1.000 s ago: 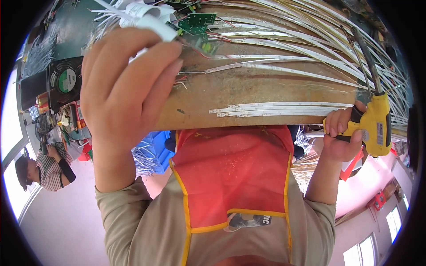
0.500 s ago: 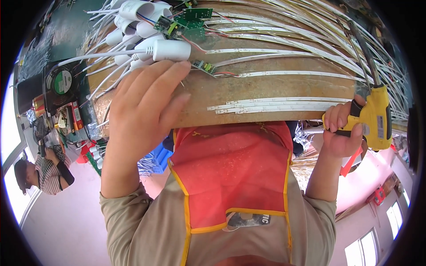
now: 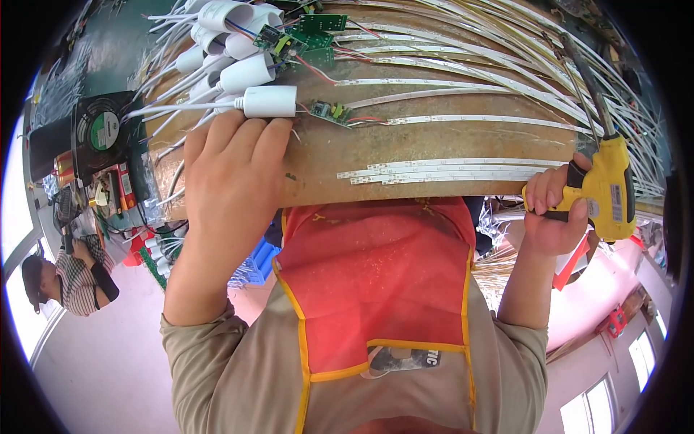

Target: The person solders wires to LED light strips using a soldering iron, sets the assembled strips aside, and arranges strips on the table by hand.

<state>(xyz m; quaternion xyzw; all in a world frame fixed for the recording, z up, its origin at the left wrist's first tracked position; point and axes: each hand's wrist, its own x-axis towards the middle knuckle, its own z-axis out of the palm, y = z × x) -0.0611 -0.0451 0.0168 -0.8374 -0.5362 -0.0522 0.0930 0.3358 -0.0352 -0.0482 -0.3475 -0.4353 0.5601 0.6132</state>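
A: left hand [image 3: 231, 181] lies flat on the near-left part of the bench [image 3: 434, 145], fingers [image 3: 271, 141] spread narrow and straight, tips touching the white capsule-shaped housing [image 3: 269, 102]. not gripping it, just resting against its lower side

B: right?

A: right hand [image 3: 553, 210] is at the bench's near-right edge, fingers wrapped tight around the yellow and black soldering gun [image 3: 611, 184]. its long tip points up and away over the LED strips [image 3: 448, 172]

B: where does the housing sit

A: near-left corner, lying on its side, white cable out its left end, small green driver board [image 3: 329, 112] just beside its right end with thin wires running on to a strip. more white housings [image 3: 231, 43] piled behind it, more green boards [image 3: 318, 25] near those

B: how does it handle?

A: my read: light, rigid plastic shell, smooth so a bit slippery. the weak parts are the board and its thin solder leads, those look fragile. take the housing by its barrel across the middle, not by the cable or the board. strips look thin and floppy, easy to kink

B: anything else around

A: fan [image 3: 101, 130] off the left side, another person [image 3: 69, 278] seated lower left, orange apron [image 3: 376, 282] below the bench edge
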